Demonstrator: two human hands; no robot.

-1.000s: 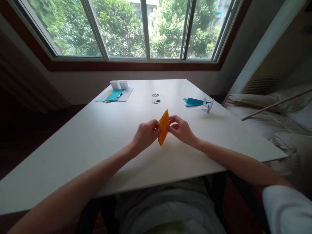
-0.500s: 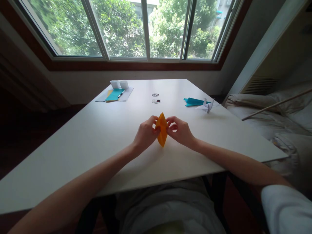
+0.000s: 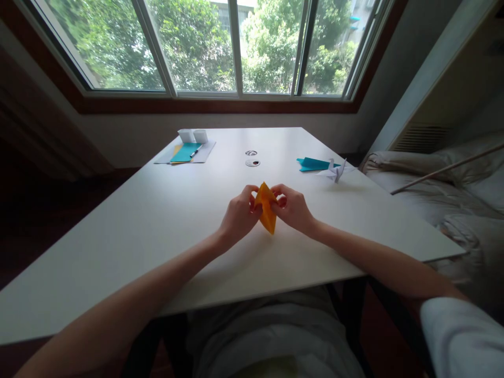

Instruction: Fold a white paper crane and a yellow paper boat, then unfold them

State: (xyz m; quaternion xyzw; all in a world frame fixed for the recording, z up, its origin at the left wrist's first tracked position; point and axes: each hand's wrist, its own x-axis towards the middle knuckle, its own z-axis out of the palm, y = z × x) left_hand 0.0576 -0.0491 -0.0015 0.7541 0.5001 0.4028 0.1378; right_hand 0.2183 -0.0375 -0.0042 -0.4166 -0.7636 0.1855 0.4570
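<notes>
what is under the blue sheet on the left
Under the blue sheet, parts of a yellow sheet and white paper show; the rest is covered and cannot be seen.

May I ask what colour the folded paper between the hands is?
The folded paper is orange; see head view.

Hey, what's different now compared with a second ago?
The orange paper has turned: its top tip, which leaned right, now leans left, and its bottom tip has swung right. The left hand and right hand held it then and hold it now. The white paper bird, blue folded paper and pen stayed put.
</notes>
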